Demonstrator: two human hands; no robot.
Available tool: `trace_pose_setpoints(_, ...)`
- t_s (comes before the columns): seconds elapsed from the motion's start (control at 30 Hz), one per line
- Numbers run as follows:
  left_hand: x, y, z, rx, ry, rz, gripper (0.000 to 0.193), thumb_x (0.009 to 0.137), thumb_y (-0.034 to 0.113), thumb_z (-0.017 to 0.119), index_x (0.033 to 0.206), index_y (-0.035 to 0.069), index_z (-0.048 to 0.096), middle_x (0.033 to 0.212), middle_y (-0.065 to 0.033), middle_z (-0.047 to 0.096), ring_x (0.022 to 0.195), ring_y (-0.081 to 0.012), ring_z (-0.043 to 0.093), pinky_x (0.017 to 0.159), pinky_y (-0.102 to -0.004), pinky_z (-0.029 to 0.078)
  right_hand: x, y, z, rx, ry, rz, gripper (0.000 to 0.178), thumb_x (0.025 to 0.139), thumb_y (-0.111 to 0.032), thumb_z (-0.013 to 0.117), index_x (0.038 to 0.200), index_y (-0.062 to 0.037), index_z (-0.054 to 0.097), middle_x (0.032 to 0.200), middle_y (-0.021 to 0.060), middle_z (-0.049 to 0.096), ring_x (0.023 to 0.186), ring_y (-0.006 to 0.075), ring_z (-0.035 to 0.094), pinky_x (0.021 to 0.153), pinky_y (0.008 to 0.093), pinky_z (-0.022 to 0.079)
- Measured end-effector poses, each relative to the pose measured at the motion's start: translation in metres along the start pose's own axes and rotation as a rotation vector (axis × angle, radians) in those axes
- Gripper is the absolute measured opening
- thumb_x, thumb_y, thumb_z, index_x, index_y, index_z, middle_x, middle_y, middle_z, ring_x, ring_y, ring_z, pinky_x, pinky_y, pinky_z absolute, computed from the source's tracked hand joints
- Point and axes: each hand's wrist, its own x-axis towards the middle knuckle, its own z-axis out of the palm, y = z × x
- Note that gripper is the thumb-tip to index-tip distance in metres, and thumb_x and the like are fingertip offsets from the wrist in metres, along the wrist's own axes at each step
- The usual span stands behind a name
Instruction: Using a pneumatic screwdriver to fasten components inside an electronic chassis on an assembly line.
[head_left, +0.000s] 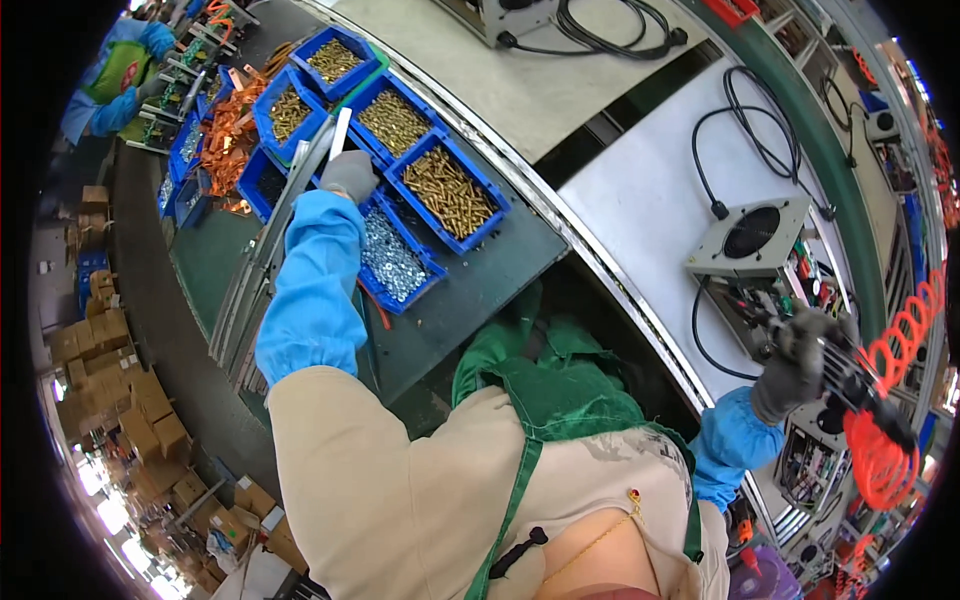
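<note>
Black cylindrical hand tool (878, 408) sat inside grey-gloved right hand (800, 365), fingers curled round it; red coiled plastic hose (880, 475) hung just beside. Near right hand: open grey metal box (738, 264) with round black fan. Grey-gloved left hand (349, 176) was among blue plastic bins (487, 232) of slender brass-coloured screws (447, 192) and shiny silvery fasteners (390, 258); fingers hidden, grip could not be told. Red emblem (131, 73) on co-worker's green garment was too small to read.

- Upper left: gloved left grip (348, 175) among blue bins (476, 238) holding brass-coloured screws (445, 192).
- Right: gloved right grip (800, 362) around a dark tool (882, 412), red coiled hose (882, 470) alongside.
- Lower left: cardboard boxes (150, 400), stacked.
</note>
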Motion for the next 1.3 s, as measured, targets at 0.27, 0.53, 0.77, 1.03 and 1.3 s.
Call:
trace_pose_setpoints(0.27,-0.027,0.008,0.009,-0.168,0.327,-0.119,0.021,0.087,0.025,0.058,0.098,0.008,0.065,0.097,-0.0190,0.067,0.094,-0.0365,0.063,0.082,-0.0456,0.050,0.020,-0.060,-0.082,0.105,-0.084,-0.176,0.041,0.076,-0.010,0.055,0.117,-0.0092,0.051,0.069,-0.0004,0.031,0.071,0.0160,0.035,0.085,0.0385,0.034)
trace_pose_setpoints(0.53,-0.151,0.164,0.052,-0.472,0.649,0.248,0.016,0.090,0.022,0.056,0.098,0.009,0.060,0.091,-0.0151,0.062,0.089,-0.0355,0.061,0.075,-0.0460,0.049,0.038,-0.092,-0.160,0.176,-0.122,-0.246,0.044,0.072,-0.013,0.060,0.116,-0.0098,0.054,0.068,-0.0024,0.029,0.069,0.0142,0.033,0.074,0.0328,0.029)
trace_pose_setpoints(0.77,-0.145,0.211,0.093,-0.229,0.416,0.021,0.020,0.091,0.031,0.056,0.100,0.013,0.060,0.094,-0.0130,0.063,0.088,-0.0338,0.063,0.077,-0.0444,0.051,0.049,-0.108,-0.220,0.192,-0.149,-0.245,0.045,0.070,-0.014,0.058,0.115,-0.0130,0.055,0.065,-0.0050,0.030,0.063,0.0104,0.034,0.068,0.0303,0.027)
trace_pose_setpoints(1.03,-0.143,0.199,0.091,-0.317,0.359,-0.155,0.026,0.090,0.031,0.059,0.102,0.008,0.063,0.101,-0.0168,0.066,0.095,-0.0369,0.062,0.081,-0.0458,0.048,0.053,-0.123,-0.269,0.207,-0.200,-0.360,0.049,0.069,-0.012,0.061,0.118,-0.0140,0.054,0.062,-0.0074,0.035,0.058,0.0082,0.035,0.063,0.0292,0.023)
trace_pose_setpoints(1.3,-0.195,0.280,0.028,-1.225,0.742,0.101,0.023,0.087,0.012,0.061,0.107,0.000,0.063,0.095,-0.0083,0.068,0.081,-0.0157,0.063,0.074,-0.0284,0.051,0.049,-0.138,-0.293,0.341,-0.037,-0.429,0.050,0.065,-0.014,0.065,0.114,-0.0104,0.056,0.059,-0.0087,0.035,0.053,0.0056,0.032,0.065,0.0272,0.027)
